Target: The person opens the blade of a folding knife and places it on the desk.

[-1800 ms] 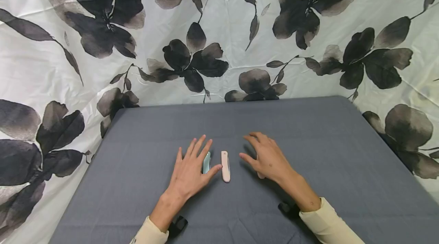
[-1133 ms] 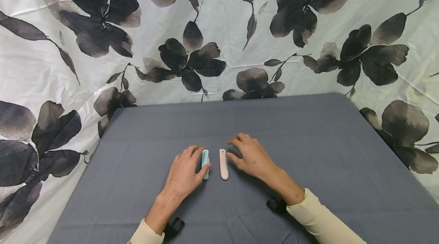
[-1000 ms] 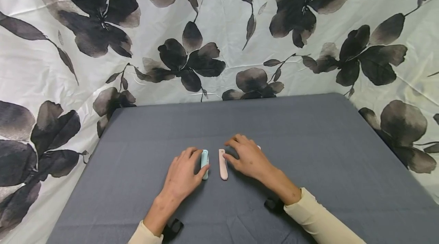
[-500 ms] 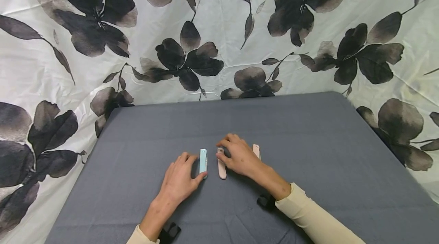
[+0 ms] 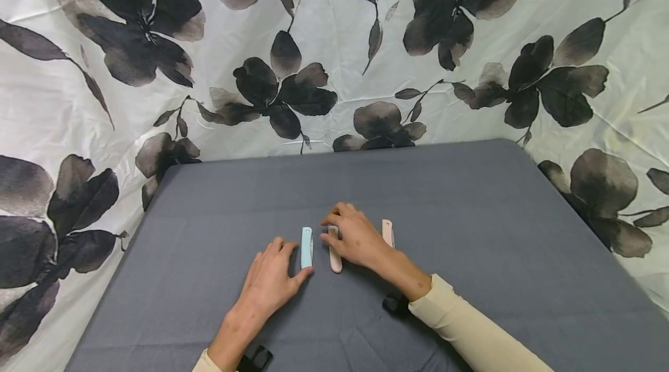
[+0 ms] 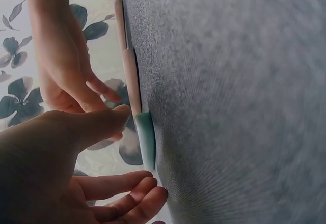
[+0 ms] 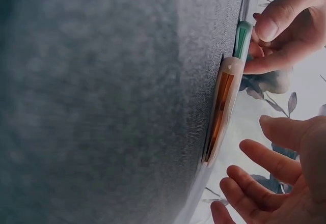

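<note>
Blue tool (image 5: 306, 248) nxt L fingers (image 5: 285, 247) | mid pink tool (image 5: 335, 262) under R fingers (image 5: 335, 219)

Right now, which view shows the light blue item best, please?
The head view, where the light blue item shows nearly whole from above. The left wrist view shows it side-on; the right wrist, only part, behind a pink item.

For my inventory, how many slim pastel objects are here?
3: blue object by left hand, middle pink object under right hand, rightmost pink object beside it. Hands may hide others.
</note>
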